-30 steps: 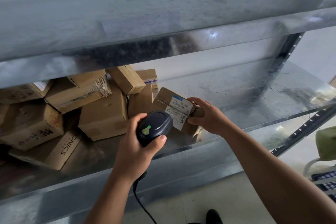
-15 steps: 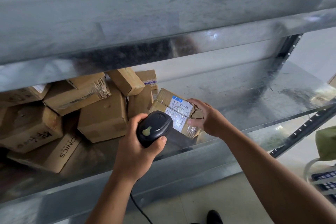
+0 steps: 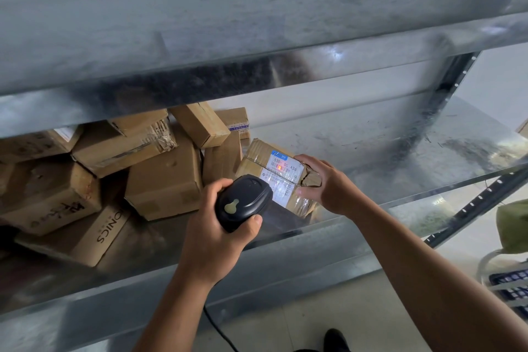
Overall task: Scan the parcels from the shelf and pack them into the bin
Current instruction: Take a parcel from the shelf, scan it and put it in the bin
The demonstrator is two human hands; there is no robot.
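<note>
Head view: left hand [image 3: 211, 240] grips scanner [image 3: 243, 200], right hand [image 3: 328, 186] parcel [image 3: 257, 151], label [image 3: 283, 168] newly red-lit.

1. A parcel storeroom or small warehouse, by the look of it.
2. Galvanised steel shelf [image 3: 371, 148] boards sit on a dark slotted upright [image 3: 447, 86].
3. Taped cardboard parcels [image 3: 165, 177] lie heaped on the shelf, some printed with brand lettering.
4. One parcel [image 3: 257, 151] bears a barcoded shipping label [image 3: 285, 165].
5. A corded black scanner [image 3: 245, 198] casts red light on that label.
</note>
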